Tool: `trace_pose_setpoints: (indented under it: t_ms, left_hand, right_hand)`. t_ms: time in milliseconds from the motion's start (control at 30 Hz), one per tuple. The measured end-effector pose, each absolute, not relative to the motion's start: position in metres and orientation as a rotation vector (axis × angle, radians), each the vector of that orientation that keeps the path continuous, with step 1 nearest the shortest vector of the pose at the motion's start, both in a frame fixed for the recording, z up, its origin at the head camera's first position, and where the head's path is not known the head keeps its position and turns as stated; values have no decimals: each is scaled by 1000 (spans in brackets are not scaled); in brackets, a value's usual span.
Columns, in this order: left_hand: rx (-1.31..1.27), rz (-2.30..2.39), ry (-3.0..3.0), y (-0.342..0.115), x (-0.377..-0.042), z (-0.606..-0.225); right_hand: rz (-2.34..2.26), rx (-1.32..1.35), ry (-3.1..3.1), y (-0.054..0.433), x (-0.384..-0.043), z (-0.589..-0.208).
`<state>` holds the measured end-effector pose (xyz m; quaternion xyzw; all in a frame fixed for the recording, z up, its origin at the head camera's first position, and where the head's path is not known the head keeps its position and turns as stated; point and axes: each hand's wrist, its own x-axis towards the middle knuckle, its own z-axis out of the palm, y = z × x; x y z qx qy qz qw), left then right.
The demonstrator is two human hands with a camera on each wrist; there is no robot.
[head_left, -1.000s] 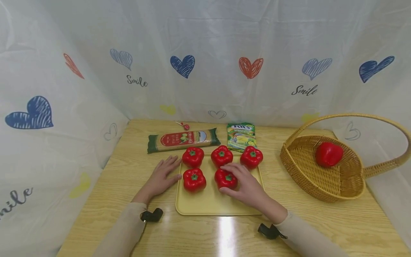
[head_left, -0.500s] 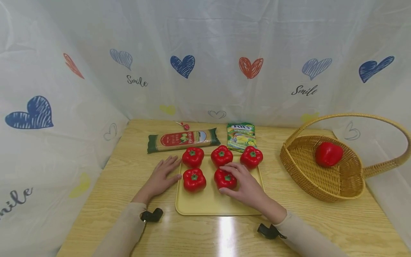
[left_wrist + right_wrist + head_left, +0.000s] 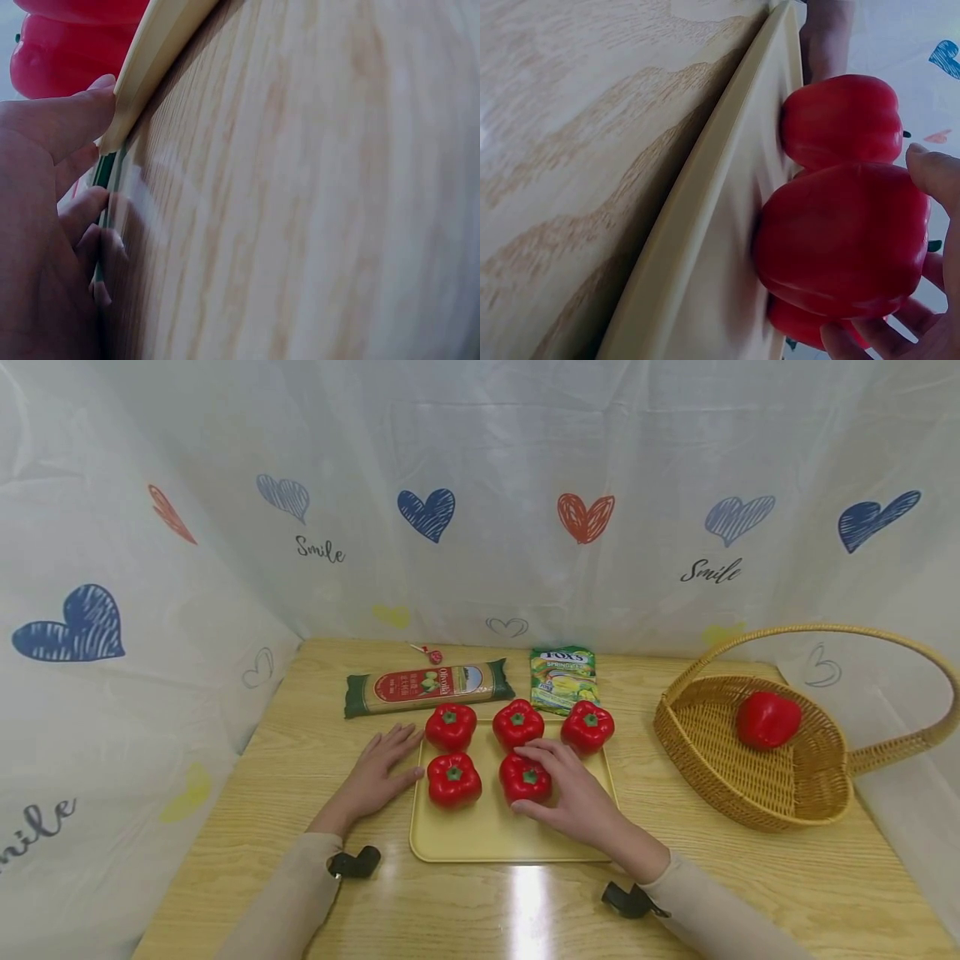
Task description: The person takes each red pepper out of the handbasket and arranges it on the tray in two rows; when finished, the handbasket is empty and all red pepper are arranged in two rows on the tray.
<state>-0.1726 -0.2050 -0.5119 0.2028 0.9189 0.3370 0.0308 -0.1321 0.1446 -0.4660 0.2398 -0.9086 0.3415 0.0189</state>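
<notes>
Several red bell peppers with green stems stand on a pale yellow tray (image 3: 465, 839), three in the back row and two in front. My right hand (image 3: 573, 793) holds the front right bell pepper (image 3: 522, 779) from its right side, thumb in front and fingers behind. In the right wrist view this bell pepper (image 3: 840, 240) is upright over the tray, fingertips (image 3: 840, 341) at its far side. My left hand (image 3: 382, 772) lies at the tray's left edge with fingers extended. Its thumb (image 3: 94, 109) meets the tray rim, beside the front left bell pepper (image 3: 453, 781).
To the right stands a heart-shaped wicker basket (image 3: 738, 802) with a tall handle and one red bell pepper (image 3: 768, 720) inside. Behind the tray lie a pasta packet (image 3: 427, 685), a green candy bag (image 3: 562, 679) and a lollipop (image 3: 433, 654). A printed curtain (image 3: 495, 577) closes off the back.
The front right bell pepper has shifted very slightly left in my right hand's hold. My left hand and everything else stay as they were.
</notes>
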Motion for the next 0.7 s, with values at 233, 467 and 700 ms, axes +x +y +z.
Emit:
trace_pose_setpoints:
  t_ms: [233,467,700]
  left_hand:
    - [635,1038,2835,-205,-173,-512]
    - [632,1038,2836,-205,-172,-511]
    - [627,1036,2838,-205,-171,-511]
  right_hand:
    - [1053,737,-2815,146,-131,-465]
    - [1045,742,-2800,150,-131,-465]
    - [1039,755,-2777,156,-131,-466]
